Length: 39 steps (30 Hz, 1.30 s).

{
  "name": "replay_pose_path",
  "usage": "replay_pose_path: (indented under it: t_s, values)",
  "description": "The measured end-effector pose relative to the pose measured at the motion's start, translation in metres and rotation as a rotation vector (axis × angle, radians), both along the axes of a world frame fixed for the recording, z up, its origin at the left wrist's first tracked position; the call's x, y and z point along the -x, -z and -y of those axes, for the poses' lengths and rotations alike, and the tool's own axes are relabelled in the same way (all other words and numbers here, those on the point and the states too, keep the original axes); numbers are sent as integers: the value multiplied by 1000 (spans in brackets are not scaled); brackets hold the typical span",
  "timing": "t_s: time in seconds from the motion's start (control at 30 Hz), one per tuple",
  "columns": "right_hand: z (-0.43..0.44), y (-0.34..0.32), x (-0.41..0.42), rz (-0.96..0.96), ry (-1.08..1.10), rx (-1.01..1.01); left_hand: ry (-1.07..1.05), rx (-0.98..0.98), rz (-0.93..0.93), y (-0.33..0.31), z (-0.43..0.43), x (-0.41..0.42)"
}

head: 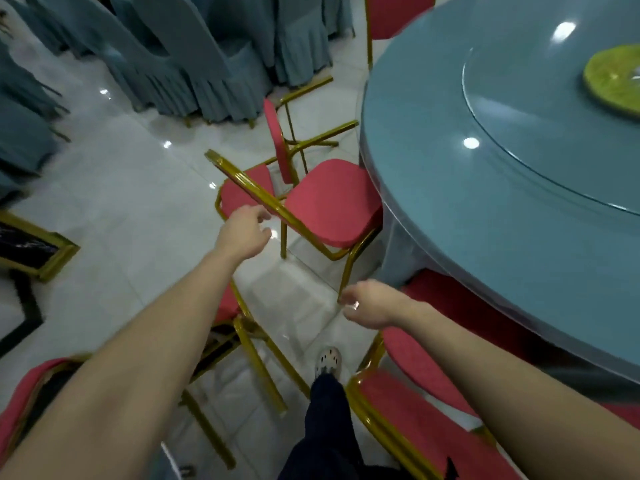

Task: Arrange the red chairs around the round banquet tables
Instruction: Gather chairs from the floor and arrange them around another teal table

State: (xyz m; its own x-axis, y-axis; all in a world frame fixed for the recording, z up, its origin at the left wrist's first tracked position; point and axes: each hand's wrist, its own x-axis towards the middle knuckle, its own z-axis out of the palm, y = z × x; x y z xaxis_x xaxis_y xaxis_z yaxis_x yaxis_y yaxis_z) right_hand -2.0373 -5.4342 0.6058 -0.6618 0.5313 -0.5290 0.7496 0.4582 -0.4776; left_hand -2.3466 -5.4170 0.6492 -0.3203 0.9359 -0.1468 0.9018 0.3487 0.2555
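One round worktop (450, 237): fills the right side under a blue-grey cloth, with a glass turntable (519, 133) and a green mat (613, 81) on it.
Covered chairs (180, 53): blue-grey, crowded at the far left, well apart from both hands.
Red chair (332, 202): mid-scene, with the right edge of its seat touching or just beside the hanging cloth of the worktop. It has a red padded seat and back on a thin gold metal frame. It looks tilted; whether all its legs meet the floor I cannot tell.
Second red chair (277, 140): just beyond the first, tipped, seen edge-on, its legs pointing far right.
Near chairs: one under the left forearm (256, 355) and one at the near right (415, 403) by the worktop.
Back rail (249, 183): the gold top edge of the red chair's back. Its long axis runs from far left to near right, on the side away from the worktop.
Left hand (242, 232): reaches forward with fingers loosely curled and empty, fingertips just short of the back rail. It is the nearer hand to the chair.
Right hand (367, 304): lower and nearer, fingers loosely curled and holding nothing, beside the foot of a front leg (346, 271). Contact cannot be told.
Likely next move: the chair lies ahead and slightly right of the left hand, so a grip along that slanted rail seems called for.
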Motion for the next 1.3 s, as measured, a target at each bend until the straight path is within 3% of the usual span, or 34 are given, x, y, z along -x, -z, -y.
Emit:
replay_pose_path:
  t_s: [0.07,0.13,0.33,0.47,0.57,0.73,0.9,0.97,1.07,1.1,1.2,1.3]
  values:
    - [-34,1,30,-41,125,-33,1,-138,-68,0,-38,30]
    - [-61,2,63,-93,230,-47,50,-155,-176,0,-71,64]
    - [-98,3,158,-175,362,-101,268,230,-239,8,-146,153]
    - [-107,2,190,-254,392,-91,330,212,-172,24,-164,165]
    - [-114,1,212,-193,371,-22,352,188,-127,30,-163,172]
    - [-147,2,239,-42,349,-213,414,86,-54,40,-170,183]
    - [-193,-3,262,8,326,-198,428,56,-6,45,-195,206]
    - [-224,-5,283,29,370,-95,455,36,20,45,-211,221]
    - [-283,-1,320,92,459,308,468,115,154,39,-249,253]
    - [-301,2,333,116,467,361,451,192,234,35,-266,268]
    - [-350,12,380,105,454,184,501,453,394,20,-324,317]
    - [-391,11,430,72,478,96,560,672,685,9,-378,368]
